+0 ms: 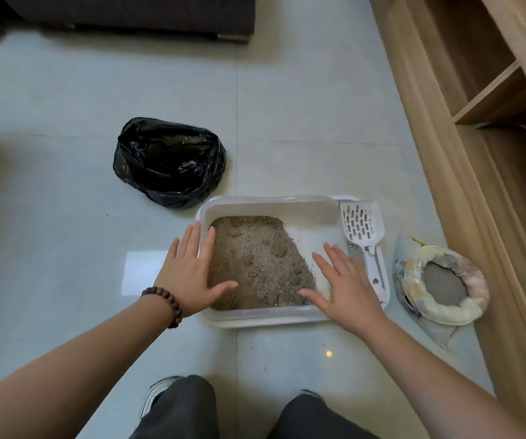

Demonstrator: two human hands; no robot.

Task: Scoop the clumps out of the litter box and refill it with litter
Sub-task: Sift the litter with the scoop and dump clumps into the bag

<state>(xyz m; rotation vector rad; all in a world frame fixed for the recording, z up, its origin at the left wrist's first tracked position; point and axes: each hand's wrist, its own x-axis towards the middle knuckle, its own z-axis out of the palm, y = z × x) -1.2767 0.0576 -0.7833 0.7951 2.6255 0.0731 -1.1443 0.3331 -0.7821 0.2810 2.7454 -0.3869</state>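
One litter box, white, on the floor. One slotted scoop, at the box's right edge. One black bin bag, far left. One open litter bag, right. Two hands: left hand, right hand. One bead bracelet, left wrist. Two knees, near edge.

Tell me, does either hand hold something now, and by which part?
Nothing is held. The left hand and right hand are open over the litter box; the scoop lies untouched on its rim.
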